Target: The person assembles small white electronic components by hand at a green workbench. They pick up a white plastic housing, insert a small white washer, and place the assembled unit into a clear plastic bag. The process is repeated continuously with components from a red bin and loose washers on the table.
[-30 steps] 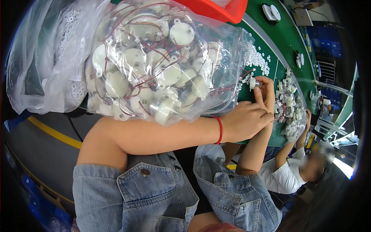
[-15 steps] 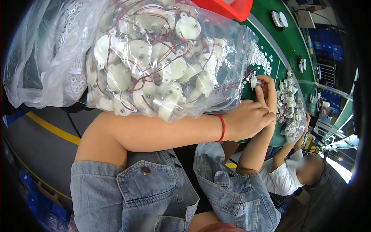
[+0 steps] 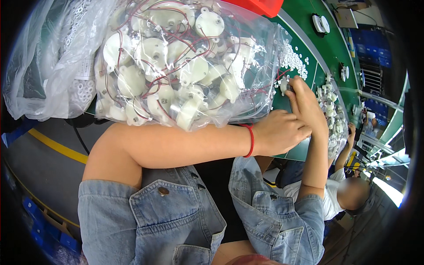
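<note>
My right hand [image 3: 309, 108] pinches a small whitish motor-like part [image 3: 284, 86] between thumb and fingers; thin red wires lie close to it. Below and left of it, my left hand [image 3: 280, 134], with a red cord bracelet at the wrist, is closed with its fingers curled. Whatever it may hold is hidden. Beside my left forearm lies a large clear plastic bag [image 3: 187, 119] full of round white motors [image 3: 192, 70] with dark red wires. Small white washers [image 3: 293, 62] are scattered on the green tabletop just beyond my right hand.
At the left lies another clear bag [image 3: 53, 84] with white rings in it. A red bin [image 3: 260, 6] stands at the far edge. More parts in a bag [image 3: 333, 115] lie to the right, near a co-worker in a white shirt [image 3: 329, 198]. White spool-like pieces [image 3: 321, 24] sit farther off.
My right hand has turned over, its back now showing more, and shifted slightly left with the small part. My right forearm has swung outward. The left hand has barely moved.
</note>
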The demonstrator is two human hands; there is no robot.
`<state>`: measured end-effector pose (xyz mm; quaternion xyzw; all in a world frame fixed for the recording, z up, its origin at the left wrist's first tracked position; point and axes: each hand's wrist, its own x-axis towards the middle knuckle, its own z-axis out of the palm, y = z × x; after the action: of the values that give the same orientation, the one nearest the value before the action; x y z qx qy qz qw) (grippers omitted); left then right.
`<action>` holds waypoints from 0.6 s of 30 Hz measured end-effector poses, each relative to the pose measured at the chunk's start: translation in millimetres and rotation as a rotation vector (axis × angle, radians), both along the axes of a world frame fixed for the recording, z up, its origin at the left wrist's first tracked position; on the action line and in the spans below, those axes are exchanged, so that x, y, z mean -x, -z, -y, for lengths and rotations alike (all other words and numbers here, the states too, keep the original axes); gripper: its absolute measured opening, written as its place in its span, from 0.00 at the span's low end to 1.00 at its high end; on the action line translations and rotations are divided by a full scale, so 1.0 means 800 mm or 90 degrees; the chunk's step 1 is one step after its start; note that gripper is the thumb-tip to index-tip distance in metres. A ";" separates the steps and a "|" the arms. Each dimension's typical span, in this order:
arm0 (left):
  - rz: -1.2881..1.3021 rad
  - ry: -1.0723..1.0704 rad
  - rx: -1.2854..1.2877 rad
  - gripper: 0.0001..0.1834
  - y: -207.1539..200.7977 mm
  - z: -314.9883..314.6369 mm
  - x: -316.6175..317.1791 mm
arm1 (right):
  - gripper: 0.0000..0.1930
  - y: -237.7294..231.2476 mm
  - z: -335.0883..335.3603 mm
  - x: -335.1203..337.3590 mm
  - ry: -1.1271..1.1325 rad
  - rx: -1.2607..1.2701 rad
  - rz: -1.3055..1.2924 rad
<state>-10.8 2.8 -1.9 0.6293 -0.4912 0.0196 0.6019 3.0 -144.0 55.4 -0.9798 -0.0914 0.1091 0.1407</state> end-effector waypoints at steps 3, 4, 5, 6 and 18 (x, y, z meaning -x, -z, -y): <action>0.007 0.004 -0.011 0.09 0.002 0.000 0.002 | 0.08 -0.001 -0.002 -0.007 -0.047 0.013 -0.001; 0.007 0.002 -0.011 0.09 0.002 0.000 0.001 | 0.08 -0.001 -0.003 -0.006 -0.033 0.008 -0.006; 0.007 0.001 -0.010 0.09 0.003 0.001 0.002 | 0.09 0.000 -0.004 -0.005 -0.018 0.003 -0.011; 0.003 0.003 -0.009 0.08 0.003 0.001 0.002 | 0.09 0.000 -0.004 -0.004 -0.003 -0.002 -0.017; -0.030 0.105 -0.016 0.06 0.001 0.003 0.001 | 0.12 0.030 0.013 0.049 0.355 -1.006 -0.046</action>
<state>-11.9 0.8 -2.8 0.5949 -0.5269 -0.0511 0.6049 -36.3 -154.2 31.4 -0.5754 0.1094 0.0058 0.8105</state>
